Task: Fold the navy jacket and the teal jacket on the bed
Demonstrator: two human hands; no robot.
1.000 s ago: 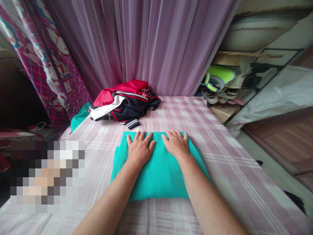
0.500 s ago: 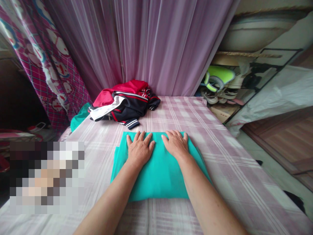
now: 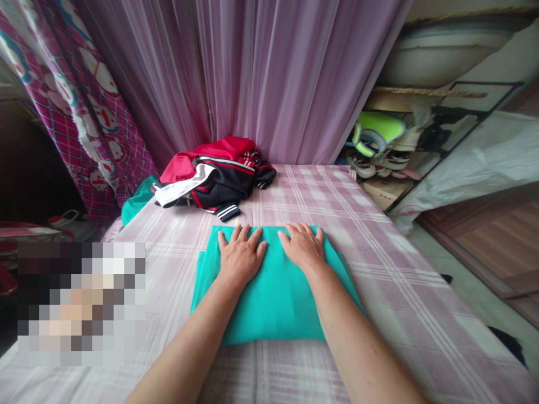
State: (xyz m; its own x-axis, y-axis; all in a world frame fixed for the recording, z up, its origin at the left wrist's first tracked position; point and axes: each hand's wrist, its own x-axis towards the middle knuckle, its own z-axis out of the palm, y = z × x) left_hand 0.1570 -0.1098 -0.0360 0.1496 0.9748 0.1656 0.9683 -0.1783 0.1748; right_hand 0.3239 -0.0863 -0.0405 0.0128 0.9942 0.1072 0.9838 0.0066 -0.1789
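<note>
A folded teal cloth (image 3: 273,303) lies flat on the plaid-covered surface (image 3: 379,269) in front of me. My left hand (image 3: 241,253) rests palm down on its far left part, fingers spread. On the far right part lies my right hand (image 3: 304,245), also palm down with the fingers apart. Both hands touch the cloth near its far edge, and a strip of teal shows between them. Neither hand grips anything. Beyond the cloth, to the left, is a heap of dark and red clothes (image 3: 227,182) with a white piece on it.
A teal garment (image 3: 138,202) lies at the far left edge. Purple curtains (image 3: 269,78) hang behind the surface. To the right stands a rack with shoes (image 3: 393,160) and a lime-green item (image 3: 379,132). A blurred patch covers the left side.
</note>
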